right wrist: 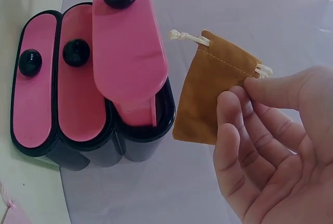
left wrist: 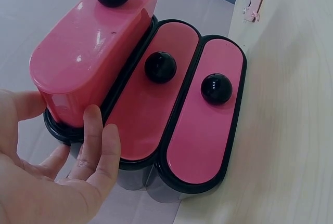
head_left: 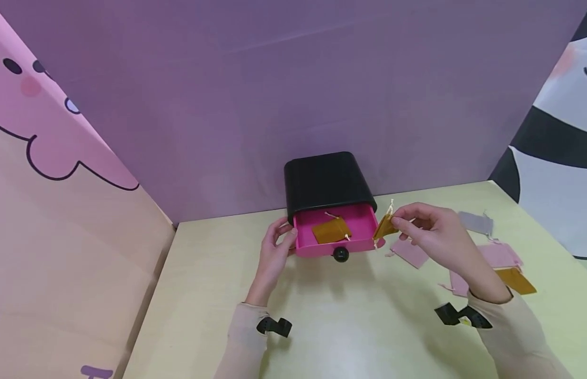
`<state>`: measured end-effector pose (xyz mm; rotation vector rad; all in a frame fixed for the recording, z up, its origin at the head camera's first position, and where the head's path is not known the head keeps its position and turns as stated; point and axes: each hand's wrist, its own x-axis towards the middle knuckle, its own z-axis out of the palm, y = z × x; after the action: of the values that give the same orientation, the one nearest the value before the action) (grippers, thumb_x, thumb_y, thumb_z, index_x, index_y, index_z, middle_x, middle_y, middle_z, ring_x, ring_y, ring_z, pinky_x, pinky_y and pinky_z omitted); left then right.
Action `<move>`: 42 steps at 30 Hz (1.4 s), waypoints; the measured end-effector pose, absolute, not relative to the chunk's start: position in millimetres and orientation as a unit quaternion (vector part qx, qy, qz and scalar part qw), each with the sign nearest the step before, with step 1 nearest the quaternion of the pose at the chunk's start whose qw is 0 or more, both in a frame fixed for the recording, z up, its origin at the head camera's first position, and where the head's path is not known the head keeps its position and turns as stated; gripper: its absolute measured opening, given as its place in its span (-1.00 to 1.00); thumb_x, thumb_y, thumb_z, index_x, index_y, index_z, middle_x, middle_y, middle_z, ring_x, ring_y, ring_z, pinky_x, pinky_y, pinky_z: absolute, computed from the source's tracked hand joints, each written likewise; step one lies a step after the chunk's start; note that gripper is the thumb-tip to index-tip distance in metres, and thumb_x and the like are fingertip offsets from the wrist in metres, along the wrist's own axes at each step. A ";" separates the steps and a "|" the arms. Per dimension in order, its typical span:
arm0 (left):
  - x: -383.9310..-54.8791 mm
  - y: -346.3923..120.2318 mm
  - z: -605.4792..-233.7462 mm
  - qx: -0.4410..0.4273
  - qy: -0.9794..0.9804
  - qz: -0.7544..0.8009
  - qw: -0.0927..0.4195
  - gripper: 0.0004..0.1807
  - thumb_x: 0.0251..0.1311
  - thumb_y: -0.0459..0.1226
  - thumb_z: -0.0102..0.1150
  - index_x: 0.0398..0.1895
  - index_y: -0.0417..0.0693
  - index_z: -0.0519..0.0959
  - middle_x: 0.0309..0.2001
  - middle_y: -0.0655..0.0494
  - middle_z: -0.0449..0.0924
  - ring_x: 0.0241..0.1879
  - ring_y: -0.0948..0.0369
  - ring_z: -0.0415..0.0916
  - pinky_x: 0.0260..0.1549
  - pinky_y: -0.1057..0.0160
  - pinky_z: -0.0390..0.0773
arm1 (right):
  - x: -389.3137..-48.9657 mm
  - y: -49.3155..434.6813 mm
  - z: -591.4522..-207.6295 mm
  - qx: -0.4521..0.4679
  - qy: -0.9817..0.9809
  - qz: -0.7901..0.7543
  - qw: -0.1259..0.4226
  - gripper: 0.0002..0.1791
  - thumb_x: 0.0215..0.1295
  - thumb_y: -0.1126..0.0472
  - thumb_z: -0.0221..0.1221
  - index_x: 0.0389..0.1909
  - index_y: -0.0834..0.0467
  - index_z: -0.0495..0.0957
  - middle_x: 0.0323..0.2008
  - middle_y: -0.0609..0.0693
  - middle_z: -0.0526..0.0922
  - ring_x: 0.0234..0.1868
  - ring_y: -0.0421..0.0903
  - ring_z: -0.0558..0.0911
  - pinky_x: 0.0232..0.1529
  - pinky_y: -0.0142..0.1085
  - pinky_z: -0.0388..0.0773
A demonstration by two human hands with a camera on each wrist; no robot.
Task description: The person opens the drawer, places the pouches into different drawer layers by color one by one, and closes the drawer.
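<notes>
Resting left hand (head_left: pixel 271 258): fingers lie loosely against the left end of the open drawer (head_left: pixel 317 250), touching it, not clenched. A harder pull there could, I judge, draw it out too far and tip it, since its front hangs unsupported.
Black casing (head_left: pixel 324 181): set at the table's far side. The wrist views show three tiers; the middle drawer (left wrist: pixel 140 125) and bottom drawer (left wrist: pixel 195 141) are closed, contents hidden. A knock could shift the whole unit.
Drawer contents: one brown drawstring pouch (head_left: pixel 332 230) lies inside; the part beneath the casing cannot be seen. One cord lies near the front panel, so it might catch if the drawer were closed carelessly.
Black knob (head_left: pixel 341 255): on the drawer's front; a dangling cord could snag on it.
Held pouch (head_left: pixel 385 227): brown, beside the drawer's right end, not inside. It looks flat; whether anything is in it I cannot tell. Released there, it would probably drop outside onto the table.
Right hand (head_left: pixel 440 231): pinching that pouch between thumb and fingers near its cord end; a slack pinch could let the cloth slip.
Table, right side: a small pink pouch (head_left: pixel 411 253), a grey pouch (head_left: pixel 476 223), more pink pouches (head_left: pixel 502 255) and another brown pouch (head_left: pixel 518 280), partly behind the right forearm. A low sleeve might drag them out of place.
</notes>
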<state>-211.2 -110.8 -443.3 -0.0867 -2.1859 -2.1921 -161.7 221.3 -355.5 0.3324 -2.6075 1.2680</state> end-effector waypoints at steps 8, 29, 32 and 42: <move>-210.3 -113.3 -442.2 -0.032 -0.708 -0.705 0.023 -0.43 0.55 -0.20 0.18 0.54 -0.09 0.37 0.36 -0.21 0.53 -0.05 0.09 0.75 0.08 0.11 0.78 | -166.7 204.7 -348.5 0.114 -0.892 0.426 0.095 -0.77 0.54 0.10 0.27 0.03 0.14 0.72 -0.22 0.06 0.81 -0.34 -0.28 0.69 -0.31 -0.40 0.57; -210.0 -113.1 -441.0 -0.034 -0.708 -0.705 0.014 -0.43 0.55 -0.21 0.17 0.55 -0.08 0.36 0.37 -0.21 0.53 -0.04 0.11 0.74 0.21 -0.07 0.72 | -192.4 161.1 -341.8 0.119 -0.908 0.397 0.067 -0.80 0.49 0.11 0.30 -0.07 0.13 0.77 -0.26 0.06 0.79 -0.24 0.00 0.60 -0.35 -0.37 0.54; -210.9 -113.3 -441.5 -0.034 -0.708 -0.706 0.014 -0.43 0.55 -0.22 0.16 0.55 -0.07 0.36 0.36 -0.21 0.53 -0.05 0.13 0.74 0.23 -0.11 0.70 | -198.5 156.6 -343.6 0.118 -0.909 0.395 0.061 -0.81 0.49 0.12 0.30 -0.08 0.14 0.76 -0.26 0.07 0.78 -0.22 0.02 0.59 -0.31 -0.36 0.55; -209.5 -113.5 -438.7 -0.035 -0.711 -0.702 0.013 -0.42 0.55 -0.21 0.16 0.56 -0.08 0.35 0.37 -0.22 0.52 -0.06 0.15 0.74 0.16 0.03 0.76 | -214.4 144.6 -352.9 0.114 -0.922 0.367 0.049 -0.80 0.44 0.11 0.31 -0.11 0.13 0.80 -0.22 0.06 0.82 -0.13 0.05 0.67 -0.16 -0.27 0.59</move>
<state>-209.5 -113.5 -438.7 -0.1105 -2.2156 -2.1886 -214.4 144.6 -352.9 0.3489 -2.8095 1.1178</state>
